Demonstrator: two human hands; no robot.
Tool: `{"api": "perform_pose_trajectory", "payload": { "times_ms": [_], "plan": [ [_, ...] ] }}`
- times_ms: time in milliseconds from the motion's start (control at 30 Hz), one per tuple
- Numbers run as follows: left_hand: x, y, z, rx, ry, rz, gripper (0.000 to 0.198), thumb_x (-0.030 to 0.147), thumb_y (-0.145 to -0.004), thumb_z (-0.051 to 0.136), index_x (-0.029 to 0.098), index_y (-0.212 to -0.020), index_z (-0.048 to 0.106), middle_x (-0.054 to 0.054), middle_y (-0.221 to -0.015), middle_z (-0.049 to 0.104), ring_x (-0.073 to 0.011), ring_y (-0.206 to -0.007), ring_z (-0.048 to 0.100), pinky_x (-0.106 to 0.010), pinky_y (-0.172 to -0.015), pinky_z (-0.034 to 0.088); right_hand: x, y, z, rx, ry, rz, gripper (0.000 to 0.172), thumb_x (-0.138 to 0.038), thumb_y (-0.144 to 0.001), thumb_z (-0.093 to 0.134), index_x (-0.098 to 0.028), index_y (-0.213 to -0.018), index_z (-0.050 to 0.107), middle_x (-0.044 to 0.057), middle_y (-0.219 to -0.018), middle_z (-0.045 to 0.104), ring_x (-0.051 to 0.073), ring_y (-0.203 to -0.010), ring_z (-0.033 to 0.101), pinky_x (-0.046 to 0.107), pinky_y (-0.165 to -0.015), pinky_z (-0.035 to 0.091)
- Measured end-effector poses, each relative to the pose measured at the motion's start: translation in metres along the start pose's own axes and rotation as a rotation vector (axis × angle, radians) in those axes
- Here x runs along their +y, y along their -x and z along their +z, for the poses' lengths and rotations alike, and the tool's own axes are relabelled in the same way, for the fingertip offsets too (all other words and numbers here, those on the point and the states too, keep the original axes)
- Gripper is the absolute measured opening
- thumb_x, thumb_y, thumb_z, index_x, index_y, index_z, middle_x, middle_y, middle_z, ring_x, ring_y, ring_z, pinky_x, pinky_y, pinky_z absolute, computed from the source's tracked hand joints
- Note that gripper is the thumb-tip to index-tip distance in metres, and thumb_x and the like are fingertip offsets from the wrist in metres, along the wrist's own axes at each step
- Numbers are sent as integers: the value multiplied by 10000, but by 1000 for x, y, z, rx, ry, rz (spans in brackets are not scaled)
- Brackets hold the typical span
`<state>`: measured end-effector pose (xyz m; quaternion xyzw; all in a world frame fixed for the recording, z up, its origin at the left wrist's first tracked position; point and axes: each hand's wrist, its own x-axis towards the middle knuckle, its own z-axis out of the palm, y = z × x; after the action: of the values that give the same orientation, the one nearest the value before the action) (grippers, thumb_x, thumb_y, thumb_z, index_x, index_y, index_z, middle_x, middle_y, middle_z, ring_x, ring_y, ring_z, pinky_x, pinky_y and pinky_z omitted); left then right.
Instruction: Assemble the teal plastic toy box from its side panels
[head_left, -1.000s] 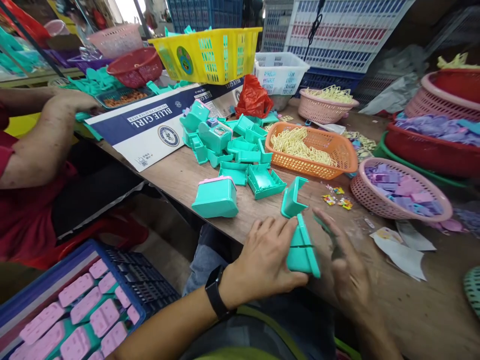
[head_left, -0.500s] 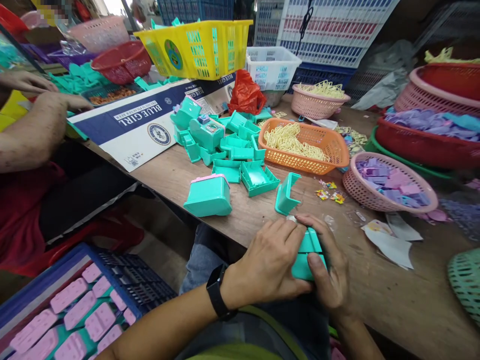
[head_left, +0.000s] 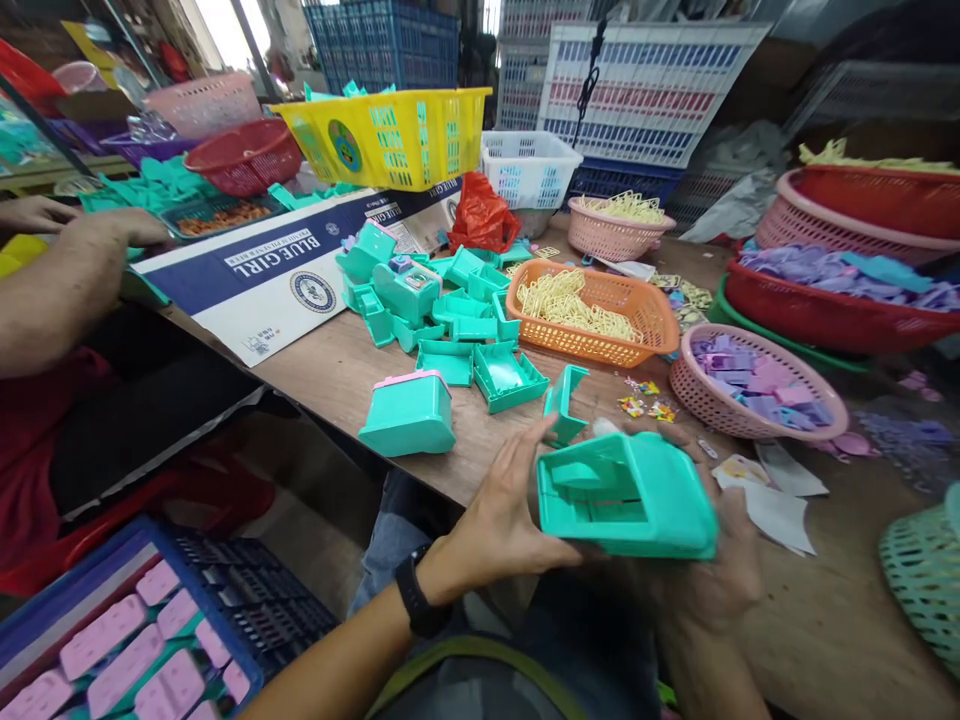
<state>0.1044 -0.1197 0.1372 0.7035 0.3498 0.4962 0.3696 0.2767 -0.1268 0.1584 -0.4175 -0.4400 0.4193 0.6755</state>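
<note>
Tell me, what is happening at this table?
A person holds a teal plastic box-shaped shell in both hands, the left hand at its left side, the right hand under it, at the wooden table. More teal plastic parts lie beside an orange plastic basket. Another person's arm rests at the left.

Head view, close, down over table (head_left: 360, 365)

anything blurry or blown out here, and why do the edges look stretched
Head view: the teal shell is fairly sharp; head view, top left, the bright opening is blown out to white; head view, the wide lens stretches the green basket at the right edge and tilts the stacked crates.
</note>
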Motion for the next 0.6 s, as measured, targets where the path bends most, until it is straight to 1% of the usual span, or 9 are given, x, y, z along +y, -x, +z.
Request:
{"api": "perform_pose_trajectory", "payload": {
  "times_ms": [33, 100, 200, 233, 300, 367, 433, 533, 600],
  "plan": [
    [-4, 1, 0, -21, 53, -45, 1056, 447, -628, 971, 254, -1496, 403, -102, -1448, 587, -312, -1306, 596, -459, -1116, 502, 2, -2, -1, 7, -35, 40, 544, -672, -969, 435, -248, -1229, 656, 98, -1229, 709, 324, -1077, 692, 551, -987, 529],
    [-6, 4, 0, -36, 49, -82, 877, 365, -661, 940, 218, -1402, 495, -91, -1363, 638, -303, -1255, 624, -448, -1082, 520, 4, -5, -8, 24, 115, 51, 526, -638, -979, 472, -225, -1231, 677, 109, -1215, 728, 322, -1059, 703, 540, -978, 537],
    [1, 7, -5, -56, -205, -45, 772, 228, -700, 808, 199, -1402, 490, -111, -1332, 632, -327, -1240, 599, -510, -1065, 500, -1, -2, -26, 78, 504, -134, 473, -547, -1013, 513, -213, -1305, 678, 118, -1356, 679, 337, -1219, 643, 532, -1064, 485],
    [5, 7, -7, -80, -306, -31, 759, 217, -702, 771, 203, -1406, 487, -113, -1313, 635, -338, -1219, 594, -533, -1048, 494, -5, 0, -30, 57, 603, -223, 478, -539, -1023, 507, -222, -1346, 661, 113, -1409, 649, 341, -1284, 607, 534, -1106, 452],
    [9, 6, -10, -105, -419, -8, 726, 245, -706, 749, 204, -1386, 499, -112, -1270, 646, -346, -1166, 596, -546, -1004, 495, -15, 5, -35, -89, 754, -433, 536, -571, -1015, 522, -247, -1435, 601, 99, -1448, 621, 339, -1337, 568, 511, -1140, 423],
    [11, 5, -12, -85, -397, 17, 680, 304, -716, 768, 189, -1339, 523, -113, -1230, 654, -339, -1139, 602, -528, -983, 501, -23, 9, -33, -269, 912, -610, 673, -606, -966, 613, -253, -1527, 502, 104, -1449, 609, 328, -1317, 575, 461, -1115, 440],
    [10, 5, -13, -63, -319, 46, 651, 344, -731, 788, 183, -1310, 535, -109, -1205, 659, -323, -1130, 607, -507, -989, 502, -26, 13, -27, -348, 1012, -726, 813, -606, -911, 703, -233, -1575, 422, 124, -1394, 618, 318, -1255, 598, 428, -1061, 471],
    [8, 6, -11, -15, -172, 58, 765, 355, -715, 843, 212, -1377, 489, -105, -1306, 628, -310, -1219, 583, -504, -1072, 481, -16, 19, -22, -211, 952, -722, 807, -582, -857, 771, -240, -1526, 476, 108, -1265, 634, 305, -1134, 625, 415, -966, 504],
    [6, 7, -9, 11, -32, 16, 912, 381, -689, 902, 234, -1452, 426, -115, -1450, 554, -311, -1337, 532, -512, -1162, 438, -5, 21, -25, -64, 801, -599, 718, -635, -876, 702, -242, -1456, 543, 105, -1239, 630, 305, -1071, 631, 417, -879, 516]
  ]
}}
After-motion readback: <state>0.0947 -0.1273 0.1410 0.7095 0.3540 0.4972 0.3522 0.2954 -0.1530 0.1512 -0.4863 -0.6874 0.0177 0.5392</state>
